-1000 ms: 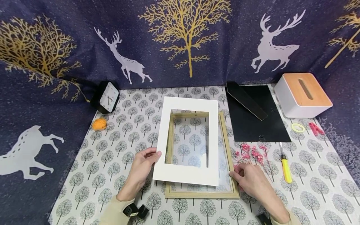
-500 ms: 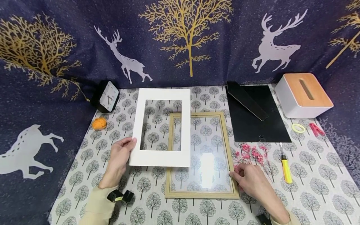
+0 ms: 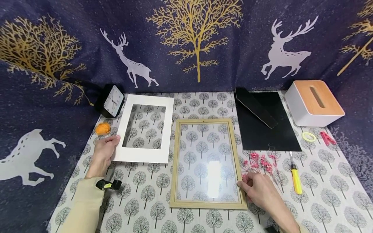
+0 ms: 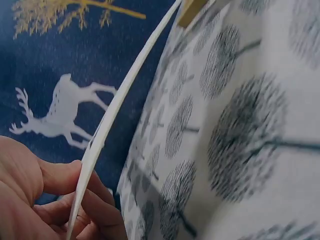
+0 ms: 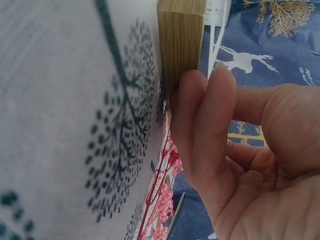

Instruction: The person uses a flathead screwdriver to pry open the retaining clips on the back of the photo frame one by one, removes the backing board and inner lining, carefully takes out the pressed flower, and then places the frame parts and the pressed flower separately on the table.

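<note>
My left hand [image 3: 102, 152] pinches the left edge of a white picture mat [image 3: 142, 155] with a rectangular cut-out. In the left wrist view the mat [image 4: 107, 125] appears edge-on and slightly bowed, thumb on one face and fingers on the other. A light wooden picture frame [image 3: 208, 205] lies flat in the middle of the patterned cloth, a clear pane [image 3: 192, 181] inside it catching a bright reflection. At the frame's lower right side, my right hand [image 3: 260, 190] holds the edge between thumb and curled fingers; the right wrist view has those fingers against the wood [image 5: 182, 42].
Pink dried flowers [image 3: 260, 163] lie beside my right hand, near a yellow-handled screwdriver [image 3: 296, 179]. Behind are a black backing board with a stand leg [image 3: 268, 139] and a tissue box [image 3: 311, 113]. A clock [image 3: 113, 101] and orange ball [image 3: 103, 128] stand at left.
My left hand has carried the mat leftward off the frame, from overlapping it to beside the clock. The right hand has stayed at the frame's side, and the frame has not moved.
</note>
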`<action>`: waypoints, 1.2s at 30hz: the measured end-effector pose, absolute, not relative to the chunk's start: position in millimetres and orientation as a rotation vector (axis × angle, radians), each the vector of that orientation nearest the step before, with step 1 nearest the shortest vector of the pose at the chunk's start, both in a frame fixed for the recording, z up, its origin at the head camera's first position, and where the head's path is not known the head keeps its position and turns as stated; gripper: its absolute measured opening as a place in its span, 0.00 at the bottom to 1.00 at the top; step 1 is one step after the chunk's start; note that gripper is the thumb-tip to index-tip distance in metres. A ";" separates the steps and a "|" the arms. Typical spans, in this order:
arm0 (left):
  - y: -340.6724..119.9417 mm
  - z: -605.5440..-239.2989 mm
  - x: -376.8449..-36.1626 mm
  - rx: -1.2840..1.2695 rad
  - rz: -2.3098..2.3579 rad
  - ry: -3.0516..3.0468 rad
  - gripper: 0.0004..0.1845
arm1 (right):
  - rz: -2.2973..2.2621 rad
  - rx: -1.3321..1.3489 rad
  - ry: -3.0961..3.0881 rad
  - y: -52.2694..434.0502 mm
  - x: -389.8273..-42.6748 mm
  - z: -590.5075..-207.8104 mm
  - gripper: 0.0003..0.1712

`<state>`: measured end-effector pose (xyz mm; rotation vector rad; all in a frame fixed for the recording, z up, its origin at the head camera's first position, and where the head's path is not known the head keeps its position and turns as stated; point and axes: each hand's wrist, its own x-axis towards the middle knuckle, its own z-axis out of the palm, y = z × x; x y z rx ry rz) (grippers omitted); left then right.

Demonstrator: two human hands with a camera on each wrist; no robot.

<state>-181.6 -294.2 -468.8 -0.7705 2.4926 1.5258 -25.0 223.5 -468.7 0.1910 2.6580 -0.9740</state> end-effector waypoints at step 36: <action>-299.0 -481.6 -221.4 -0.945 1.415 2.620 0.26 | -0.971 0.178 2.691 223.6 -24.6 -471.6 0.14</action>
